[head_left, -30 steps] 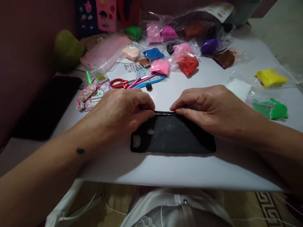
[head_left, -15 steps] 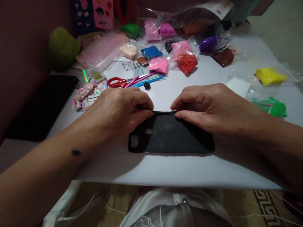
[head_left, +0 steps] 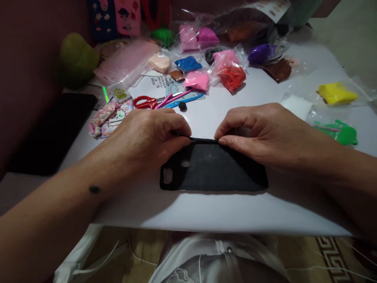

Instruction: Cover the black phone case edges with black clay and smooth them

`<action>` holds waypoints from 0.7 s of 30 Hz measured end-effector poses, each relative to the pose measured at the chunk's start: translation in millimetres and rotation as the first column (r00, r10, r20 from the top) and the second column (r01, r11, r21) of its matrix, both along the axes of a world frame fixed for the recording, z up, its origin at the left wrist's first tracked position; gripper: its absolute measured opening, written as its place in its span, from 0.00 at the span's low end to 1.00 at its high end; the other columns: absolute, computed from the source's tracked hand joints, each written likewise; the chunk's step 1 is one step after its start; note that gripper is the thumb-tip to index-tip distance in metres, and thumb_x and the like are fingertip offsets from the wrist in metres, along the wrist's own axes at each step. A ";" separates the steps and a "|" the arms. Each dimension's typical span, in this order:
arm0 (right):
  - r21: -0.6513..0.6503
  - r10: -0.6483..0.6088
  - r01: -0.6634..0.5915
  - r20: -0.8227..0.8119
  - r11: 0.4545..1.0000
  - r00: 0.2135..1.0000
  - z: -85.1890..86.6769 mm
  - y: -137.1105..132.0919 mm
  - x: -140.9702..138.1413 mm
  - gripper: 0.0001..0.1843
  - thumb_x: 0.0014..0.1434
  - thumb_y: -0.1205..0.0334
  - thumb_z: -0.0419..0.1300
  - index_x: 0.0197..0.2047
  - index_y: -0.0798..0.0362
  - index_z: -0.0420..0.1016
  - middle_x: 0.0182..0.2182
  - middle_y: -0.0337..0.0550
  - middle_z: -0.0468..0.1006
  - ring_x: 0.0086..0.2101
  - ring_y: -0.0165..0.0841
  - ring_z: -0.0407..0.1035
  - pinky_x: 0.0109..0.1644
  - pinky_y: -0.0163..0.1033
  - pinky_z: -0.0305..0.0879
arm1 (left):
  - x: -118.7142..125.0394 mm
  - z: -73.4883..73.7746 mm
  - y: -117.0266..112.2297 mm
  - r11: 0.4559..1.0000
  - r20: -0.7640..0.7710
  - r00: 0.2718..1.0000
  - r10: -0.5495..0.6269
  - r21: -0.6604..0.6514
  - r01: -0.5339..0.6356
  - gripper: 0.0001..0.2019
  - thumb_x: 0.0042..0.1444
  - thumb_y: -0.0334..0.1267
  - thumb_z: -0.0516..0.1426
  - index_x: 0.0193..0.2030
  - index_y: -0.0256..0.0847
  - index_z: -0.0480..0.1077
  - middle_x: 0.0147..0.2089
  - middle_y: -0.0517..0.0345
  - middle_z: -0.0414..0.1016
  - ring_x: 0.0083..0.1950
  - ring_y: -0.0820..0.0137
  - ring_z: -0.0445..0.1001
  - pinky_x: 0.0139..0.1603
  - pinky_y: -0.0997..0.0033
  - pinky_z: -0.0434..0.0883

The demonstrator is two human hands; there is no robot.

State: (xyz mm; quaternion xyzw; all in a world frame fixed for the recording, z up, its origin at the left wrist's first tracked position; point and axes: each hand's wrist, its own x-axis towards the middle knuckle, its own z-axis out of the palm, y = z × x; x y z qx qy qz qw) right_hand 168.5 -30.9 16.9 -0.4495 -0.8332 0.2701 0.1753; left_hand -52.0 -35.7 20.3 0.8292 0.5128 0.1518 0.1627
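A black phone case (head_left: 218, 169) lies flat on the white table, its camera cutouts toward the left end. My left hand (head_left: 156, 131) pinches its far edge left of the middle, thumb and fingertips closed. Farther right on that same edge, my right hand (head_left: 256, 131) pinches too, with thumb and forefinger together. Between the fingertips runs a thin black strip (head_left: 204, 140) along the edge; whether it is part of the case or clay laid on it, I cannot tell. A small black ball (head_left: 182, 106) sits just beyond the hands.
Red-handled scissors (head_left: 145, 102) and pink and blue tools (head_left: 179, 103) lie beyond my left hand. Bagged coloured clay lumps, such as red (head_left: 232, 78) and yellow (head_left: 337, 93), spread across the back and right. A dark tablet-like slab (head_left: 50, 133) is at left, near a green pear-shaped object (head_left: 78, 61).
My right fingertips have shifted very slightly right along the case's far edge, showing a little more of the black strip. The left hand keeps its pinch in the same place.
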 end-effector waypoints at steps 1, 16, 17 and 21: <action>0.008 0.002 -0.003 0.015 1.000 1.000 0.4 -0.6 0.1 0.10 0.53 0.72 0.59 0.31 0.53 0.81 0.29 0.37 0.79 0.29 0.31 0.70 0.34 0.37 0.58 | -0.2 -0.5 -0.1 1.000 -0.002 1.000 0.002 0.004 -0.002 0.06 0.52 0.34 0.59 0.31 0.45 0.79 0.29 0.65 0.78 0.28 0.74 0.70 0.30 0.72 0.59; 0.016 0.055 -0.056 0.079 0.998 0.995 0.6 0.8 8.2 0.10 0.57 0.65 0.56 0.33 0.52 0.81 0.31 0.40 0.78 0.32 0.32 0.70 0.37 0.38 0.61 | -7.3 6.6 2.5 0.998 -0.022 0.998 -0.057 -0.023 0.057 0.10 0.56 0.29 0.57 0.35 0.41 0.81 0.32 0.62 0.81 0.32 0.74 0.73 0.37 0.74 0.62; 0.020 0.057 -0.059 0.078 0.998 0.995 0.2 1.1 9.0 0.11 0.57 0.64 0.56 0.33 0.52 0.81 0.31 0.40 0.78 0.32 0.33 0.70 0.37 0.38 0.61 | -9.5 7.4 3.5 0.999 -0.031 0.998 -0.046 -0.023 0.045 0.10 0.58 0.30 0.57 0.36 0.42 0.81 0.33 0.62 0.82 0.32 0.73 0.73 0.38 0.74 0.63; 0.028 0.061 -0.063 0.075 0.998 0.995 -1.0 2.1 10.4 0.12 0.58 0.61 0.56 0.33 0.52 0.81 0.31 0.41 0.78 0.31 0.34 0.71 0.38 0.39 0.62 | -17.5 8.3 9.2 0.999 -0.049 0.998 0.036 -0.040 -0.038 0.12 0.59 0.34 0.56 0.40 0.47 0.82 0.32 0.64 0.82 0.32 0.72 0.74 0.38 0.73 0.64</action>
